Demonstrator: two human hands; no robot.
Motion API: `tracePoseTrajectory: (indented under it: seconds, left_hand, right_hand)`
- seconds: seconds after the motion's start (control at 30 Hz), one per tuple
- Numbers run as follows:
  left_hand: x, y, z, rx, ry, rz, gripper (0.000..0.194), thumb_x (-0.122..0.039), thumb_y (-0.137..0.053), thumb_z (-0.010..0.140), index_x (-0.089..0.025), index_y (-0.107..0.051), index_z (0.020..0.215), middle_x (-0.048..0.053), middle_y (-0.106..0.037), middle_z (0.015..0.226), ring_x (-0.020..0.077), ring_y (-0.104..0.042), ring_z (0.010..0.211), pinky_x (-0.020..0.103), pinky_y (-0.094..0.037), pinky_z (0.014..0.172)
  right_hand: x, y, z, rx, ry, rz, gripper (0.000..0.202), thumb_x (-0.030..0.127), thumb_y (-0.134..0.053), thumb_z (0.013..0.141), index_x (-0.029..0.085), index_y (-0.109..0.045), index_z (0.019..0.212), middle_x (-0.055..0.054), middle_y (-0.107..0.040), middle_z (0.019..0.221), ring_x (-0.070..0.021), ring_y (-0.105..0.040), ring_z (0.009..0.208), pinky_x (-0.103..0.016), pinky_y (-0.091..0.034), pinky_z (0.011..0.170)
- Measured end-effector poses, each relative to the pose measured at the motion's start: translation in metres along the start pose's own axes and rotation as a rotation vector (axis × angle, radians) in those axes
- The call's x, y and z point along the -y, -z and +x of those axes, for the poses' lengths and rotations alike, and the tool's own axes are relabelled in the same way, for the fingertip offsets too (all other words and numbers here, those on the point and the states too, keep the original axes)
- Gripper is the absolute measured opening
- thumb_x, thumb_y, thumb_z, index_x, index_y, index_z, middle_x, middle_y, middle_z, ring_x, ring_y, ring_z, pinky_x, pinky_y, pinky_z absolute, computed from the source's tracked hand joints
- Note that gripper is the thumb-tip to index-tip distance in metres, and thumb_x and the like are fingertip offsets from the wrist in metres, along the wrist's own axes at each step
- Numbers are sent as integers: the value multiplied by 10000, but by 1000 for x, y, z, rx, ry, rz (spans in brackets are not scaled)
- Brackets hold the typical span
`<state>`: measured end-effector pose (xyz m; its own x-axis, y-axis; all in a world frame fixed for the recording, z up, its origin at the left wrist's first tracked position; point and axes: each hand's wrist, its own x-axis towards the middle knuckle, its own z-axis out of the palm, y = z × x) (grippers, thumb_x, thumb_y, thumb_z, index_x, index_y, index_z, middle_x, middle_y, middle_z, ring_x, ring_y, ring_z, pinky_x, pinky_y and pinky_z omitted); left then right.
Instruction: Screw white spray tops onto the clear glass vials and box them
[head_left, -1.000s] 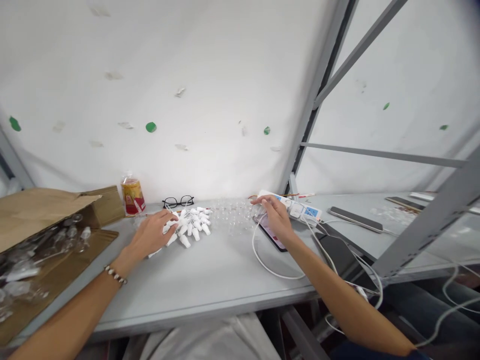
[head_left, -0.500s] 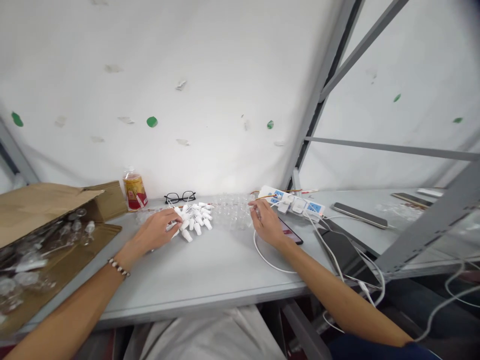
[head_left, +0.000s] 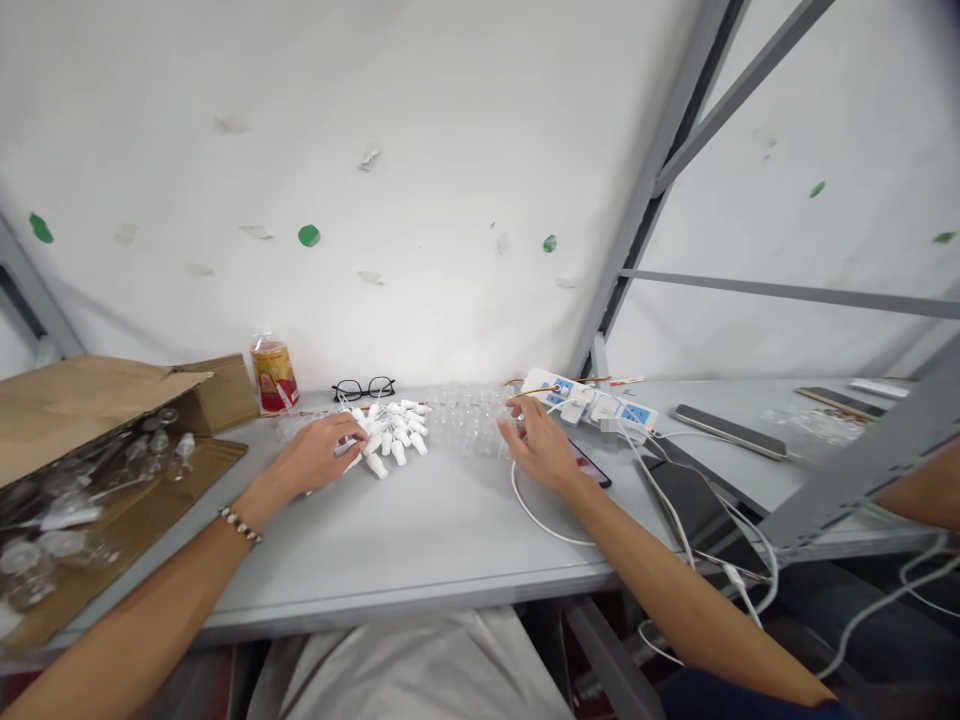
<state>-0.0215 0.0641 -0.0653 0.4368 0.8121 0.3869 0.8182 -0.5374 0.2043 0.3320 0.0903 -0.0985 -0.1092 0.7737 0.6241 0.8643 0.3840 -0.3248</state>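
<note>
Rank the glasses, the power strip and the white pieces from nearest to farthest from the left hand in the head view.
1. White pieces: at the fingers of the left hand, on its right.
2. Glasses: behind the pieces, by the wall.
3. Power strip: well off to the right, beyond the others.

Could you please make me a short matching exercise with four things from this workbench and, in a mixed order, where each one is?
Column one:
1. Left hand
2. Right hand
3. Eyeglasses
4. Cardboard box

Column two:
A. Behind the white pieces, near the wall
B. At the far left of the picture, lying open
C. At the near left edge of the white pieces
D. At the right edge of the clear pieces, in front of the power strip

Right pairs: 1-C, 2-D, 3-A, 4-B
</note>
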Motion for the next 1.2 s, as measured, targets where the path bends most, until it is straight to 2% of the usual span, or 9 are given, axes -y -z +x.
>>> tracePoseTrajectory:
  seconds: [0.17,0.27,0.43,0.67,0.77,0.9,1.0,1.1,1.2]
  left_hand:
    - [3,-2,0,4,18,6,268,-362,-445,890,-235,-681,900,23,-675,953,170,-599,788,286,-457,700]
    - [3,-2,0,6,4,22,253,-348,-450,888,-235,-675,906,23,-675,951,172,-601,794,294,-456,716]
    - [1,-1,-1,5,-29,20,261,-345,-445,890,-228,-677,901,36,-680,940,176,-612,777,298,-469,711]
    - [0,-1,-1,19,-13,-9,271,-364,-448,878,-231,-683,900,40,-682,940,175,-616,752,295,-485,701]
    - [0,0,-2,22,7,-10,265,-369,-451,878,-236,-680,893,33,-679,941,173,-616,747,288,-479,685]
    - [1,0,-1,24,8,3,260,-367,-451,876,-237,-676,895,32,-675,946,174,-617,757,290,-474,698]
    - [1,0,-1,36,-3,6,251,-356,-451,880,-240,-672,898,31,-674,948,174,-618,758,292,-470,704]
    - [-1,1,-1,42,-2,23,237,-336,-454,883,-244,-672,900,26,-674,951,175,-618,761,290,-465,701]
    - [-1,4,-1,19,15,69,242,-324,-445,889,-244,-673,899,23,-676,972,179,-618,790,289,-459,707]
  right_hand:
    - [5,11,-1,-44,24,-139,685,666,-675,633,222,-497,1124,-62,-633,937,-223,-614,724,-280,-376,565]
    - [3,21,-2,-7,47,-200,769,709,-698,570,220,-508,1132,-41,-648,831,-221,-607,653,-272,-344,539]
    - [-8,45,-11,80,86,-295,527,649,-670,643,228,-573,945,-32,-649,754,-230,-606,675,-287,-353,550]
    - [-26,68,-22,226,246,-382,48,224,-561,677,224,-537,719,-39,-611,799,-231,-564,830,-353,-395,733]
    - [-40,76,-25,291,240,-421,197,123,-500,621,227,-554,779,-55,-605,937,-247,-554,953,-379,-387,797]
    - [-67,89,-25,305,146,-484,316,121,-487,611,239,-556,896,-68,-585,1099,-281,-513,1105,-433,-372,854]
    - [-78,91,-21,301,61,-550,327,100,-473,620,223,-552,913,-72,-603,1082,-268,-539,1063,-446,-370,852]
    - [-70,82,-14,281,38,-587,289,127,-502,646,215,-565,914,-78,-627,1029,-273,-550,999,-456,-369,842]
    - [-48,67,-5,183,110,-578,272,179,-555,667,217,-580,935,-92,-625,1068,-300,-522,1044,-465,-358,858]
